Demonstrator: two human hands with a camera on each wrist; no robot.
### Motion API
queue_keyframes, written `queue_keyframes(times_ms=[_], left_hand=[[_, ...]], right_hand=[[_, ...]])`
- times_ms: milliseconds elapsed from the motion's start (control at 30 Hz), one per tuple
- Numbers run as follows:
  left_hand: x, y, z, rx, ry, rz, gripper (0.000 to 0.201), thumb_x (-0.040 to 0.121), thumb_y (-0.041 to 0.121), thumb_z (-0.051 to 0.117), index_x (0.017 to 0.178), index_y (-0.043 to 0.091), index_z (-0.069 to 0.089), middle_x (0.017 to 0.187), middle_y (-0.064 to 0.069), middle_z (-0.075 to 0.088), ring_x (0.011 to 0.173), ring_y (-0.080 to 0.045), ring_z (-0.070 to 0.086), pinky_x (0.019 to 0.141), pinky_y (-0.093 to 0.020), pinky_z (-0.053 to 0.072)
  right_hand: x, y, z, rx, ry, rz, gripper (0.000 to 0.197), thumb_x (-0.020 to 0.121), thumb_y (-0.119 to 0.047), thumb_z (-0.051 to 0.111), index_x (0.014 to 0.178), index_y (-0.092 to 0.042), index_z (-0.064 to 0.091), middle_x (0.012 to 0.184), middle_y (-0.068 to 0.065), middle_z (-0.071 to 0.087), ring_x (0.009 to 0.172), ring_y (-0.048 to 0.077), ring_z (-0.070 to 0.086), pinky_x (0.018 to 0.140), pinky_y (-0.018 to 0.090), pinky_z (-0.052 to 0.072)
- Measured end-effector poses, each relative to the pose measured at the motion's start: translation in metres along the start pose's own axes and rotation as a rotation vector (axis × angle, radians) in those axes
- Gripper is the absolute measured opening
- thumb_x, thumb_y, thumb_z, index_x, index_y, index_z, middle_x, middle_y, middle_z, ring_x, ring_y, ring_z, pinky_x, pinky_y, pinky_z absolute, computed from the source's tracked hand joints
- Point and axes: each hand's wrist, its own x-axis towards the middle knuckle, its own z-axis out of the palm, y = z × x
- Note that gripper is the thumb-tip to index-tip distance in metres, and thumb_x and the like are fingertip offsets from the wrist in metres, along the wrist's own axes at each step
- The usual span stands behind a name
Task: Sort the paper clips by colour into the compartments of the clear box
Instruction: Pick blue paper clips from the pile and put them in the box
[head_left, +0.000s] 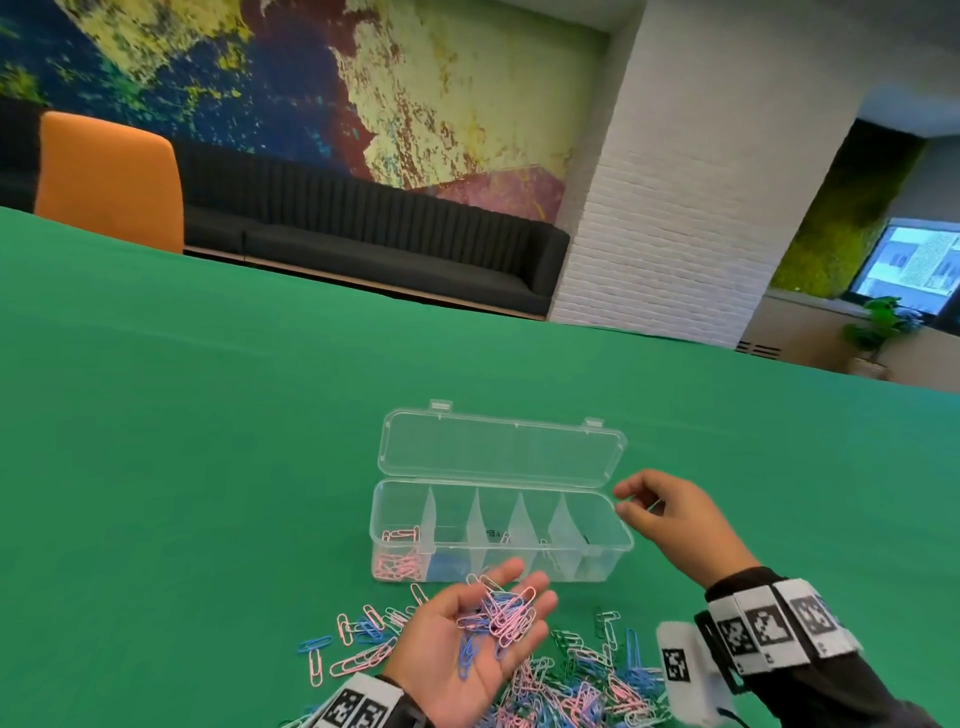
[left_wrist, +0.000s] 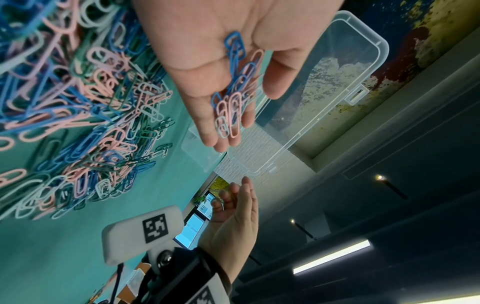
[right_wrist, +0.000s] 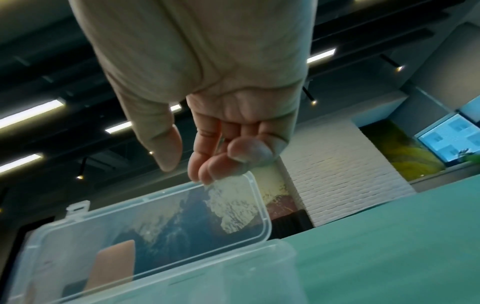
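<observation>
The left hand (head_left: 470, 644) lies palm up with fingers straight, carrying a bunch of pink and blue clips (head_left: 500, 616) just in front of the clear box (head_left: 618, 545). The right hand (head_left: 670, 517) hovers over the box's right end, fingers loosely curled; it may pinch one clip, too blurred to tell. Pink clips (head_left: 397, 564) fill the leftmost compartment, and the loose pile (head_left: 576, 691) lies on the green table (head_left: 182, 441)

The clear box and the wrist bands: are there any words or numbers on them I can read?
Clear box: dark marks show through its floor, too blurred to read.
Band on the right wrist: black-and-white square code patterns, no letters or numbers.
Band on the left wrist: the same code patterns, no words.
White block: one code square, no words.
</observation>
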Motion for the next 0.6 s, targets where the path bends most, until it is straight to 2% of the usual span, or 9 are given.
queue_keyframes(times_ms=[100, 200, 333, 400, 467, 533, 600], left_hand=[[0.0, 0.0, 0.001, 0.01, 0.021, 0.002, 0.049, 0.082, 0.026, 0.045, 0.103, -0.013, 0.066, 0.117, -0.032, 0.06, 0.085, -0.044, 0.067, 0.063, -0.053, 0.053], [0.001, 0.0, 0.0, 0.021, 0.066, 0.058, 0.056, 0.093, 0.036, 0.039, 0.094, -0.01, 0.071, 0.114, -0.029, 0.063, 0.085, -0.041, 0.069, 0.067, -0.051, 0.053], [0.002, 0.003, -0.003, -0.018, 0.103, 0.108, 0.047, 0.1, 0.029, 0.033, 0.101, -0.007, 0.064, 0.113, -0.028, 0.064, 0.085, -0.04, 0.069, 0.07, -0.052, 0.051], [0.001, 0.004, -0.001, -0.021, 0.099, 0.099, 0.04, 0.096, 0.023, 0.037, 0.105, -0.007, 0.062, 0.115, -0.028, 0.063, 0.085, -0.041, 0.069, 0.07, -0.051, 0.05], [0.0, 0.004, 0.0, -0.022, 0.092, 0.102, 0.038, 0.085, 0.016, 0.043, 0.11, -0.007, 0.061, 0.115, -0.028, 0.063, 0.083, -0.04, 0.069, 0.07, -0.052, 0.049], [0.0, 0.004, 0.001, -0.034, 0.092, 0.112, 0.042, 0.081, 0.015, 0.043, 0.113, -0.008, 0.059, 0.114, -0.028, 0.063, 0.082, -0.041, 0.069, 0.069, -0.053, 0.048], [0.001, 0.005, 0.001, -0.061, 0.095, 0.113, 0.042, 0.089, 0.018, 0.039, 0.114, -0.009, 0.057, 0.114, -0.029, 0.063, 0.081, -0.042, 0.069, 0.069, -0.054, 0.048]], right_hand=[[-0.013, -0.009, 0.004, 0.049, -0.078, -0.036, 0.006, 0.085, -0.015, 0.065, 0.085, -0.021, 0.064, 0.069, -0.006, 0.056, 0.057, 0.008, 0.046, 0.059, 0.018, 0.04], [-0.022, -0.022, 0.005, 0.107, -0.147, -0.078, 0.007, 0.085, -0.016, 0.065, 0.084, -0.023, 0.064, 0.068, -0.006, 0.057, 0.054, 0.005, 0.045, 0.054, 0.014, 0.038], [-0.023, -0.034, -0.004, 0.288, -0.093, -0.093, 0.008, 0.086, -0.011, 0.064, 0.085, -0.019, 0.065, 0.066, -0.003, 0.058, 0.058, 0.01, 0.049, 0.05, 0.011, 0.038], [-0.02, -0.035, -0.01, 0.393, -0.032, -0.079, 0.01, 0.086, -0.008, 0.062, 0.085, -0.017, 0.065, 0.069, -0.002, 0.061, 0.058, 0.01, 0.052, 0.049, 0.013, 0.039], [-0.017, -0.036, -0.01, 0.478, -0.008, -0.044, 0.011, 0.086, -0.006, 0.06, 0.085, -0.016, 0.065, 0.069, -0.003, 0.062, 0.056, 0.007, 0.053, 0.049, 0.016, 0.04], [-0.015, -0.037, -0.002, 0.516, -0.054, -0.025, 0.012, 0.087, -0.006, 0.06, 0.085, -0.017, 0.065, 0.069, -0.004, 0.062, 0.055, 0.006, 0.052, 0.049, 0.017, 0.04], [-0.016, -0.042, 0.01, 0.499, -0.17, -0.045, 0.01, 0.086, -0.007, 0.061, 0.085, -0.016, 0.065, 0.069, -0.003, 0.061, 0.056, 0.005, 0.051, 0.05, 0.013, 0.04]])
